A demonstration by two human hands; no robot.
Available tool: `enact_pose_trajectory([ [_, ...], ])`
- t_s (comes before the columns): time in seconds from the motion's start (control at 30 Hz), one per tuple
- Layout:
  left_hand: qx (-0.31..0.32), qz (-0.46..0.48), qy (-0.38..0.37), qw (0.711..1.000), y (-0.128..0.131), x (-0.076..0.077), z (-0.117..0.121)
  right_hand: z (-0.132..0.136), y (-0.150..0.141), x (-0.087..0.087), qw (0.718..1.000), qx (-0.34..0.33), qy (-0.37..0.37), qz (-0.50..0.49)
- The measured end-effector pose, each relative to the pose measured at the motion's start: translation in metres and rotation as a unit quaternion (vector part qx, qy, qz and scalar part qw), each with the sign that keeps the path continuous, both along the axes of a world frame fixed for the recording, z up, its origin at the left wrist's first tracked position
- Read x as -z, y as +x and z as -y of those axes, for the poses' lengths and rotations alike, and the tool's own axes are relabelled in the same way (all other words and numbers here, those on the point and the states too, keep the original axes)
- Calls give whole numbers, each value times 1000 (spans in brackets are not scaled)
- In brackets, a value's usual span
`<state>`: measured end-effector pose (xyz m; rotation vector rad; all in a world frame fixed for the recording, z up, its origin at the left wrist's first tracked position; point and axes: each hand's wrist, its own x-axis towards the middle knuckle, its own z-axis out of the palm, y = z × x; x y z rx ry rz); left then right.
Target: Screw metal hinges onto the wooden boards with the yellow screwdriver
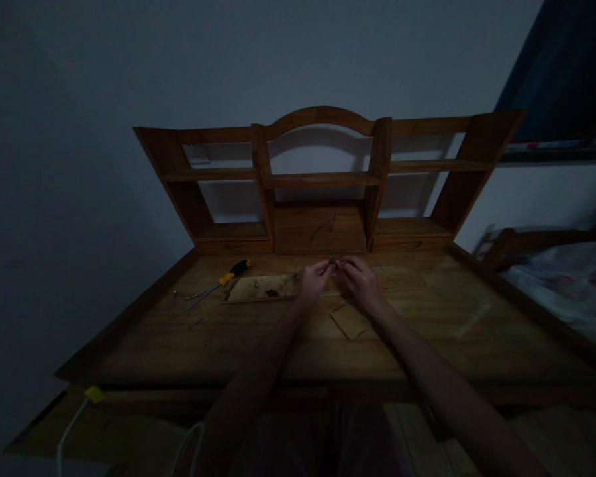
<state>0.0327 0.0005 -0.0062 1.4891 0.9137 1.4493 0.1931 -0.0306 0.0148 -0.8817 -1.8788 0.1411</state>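
Note:
Above the middle of the desk, my left hand [314, 281] and my right hand [360, 281] meet with fingers pinched together. Between their fingertips is a small dark metal-looking piece [332, 260], too small and dim to name. Both hands are closed on it. Beneath them lies a long pale wooden board [255, 288] with dark stains. A small square wooden piece [348, 322] rests on the desk nearer me, below my right hand. To the left lies a screwdriver [226, 278] with a yellow and black handle.
The wooden desk [278, 354] has a raised shelf unit [322, 179] along its back. A small screw-like item [175, 295] and a thin metal rod [193, 296] are at the left. A white cable [72, 427] hangs near the front left corner. The room is dim.

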Motion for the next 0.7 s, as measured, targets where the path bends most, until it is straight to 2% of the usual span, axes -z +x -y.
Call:
enact_pose_trajectory([
  [0.2,4,49,33,998,-1,0,-5,-2,-2,-1,998,0,6,-69],
  [0.37,-7,84,28,996,-3,-1,-6,-9,0,-2,992,-29,-39,-114],
  [0.53,33,40,35,998,-6,-1,-4,-12,-2,2,988,-63,-74,-120],
  [0.7,77,1,49,996,-9,-8,0,-12,-5,6,987,-68,-84,-117],
])
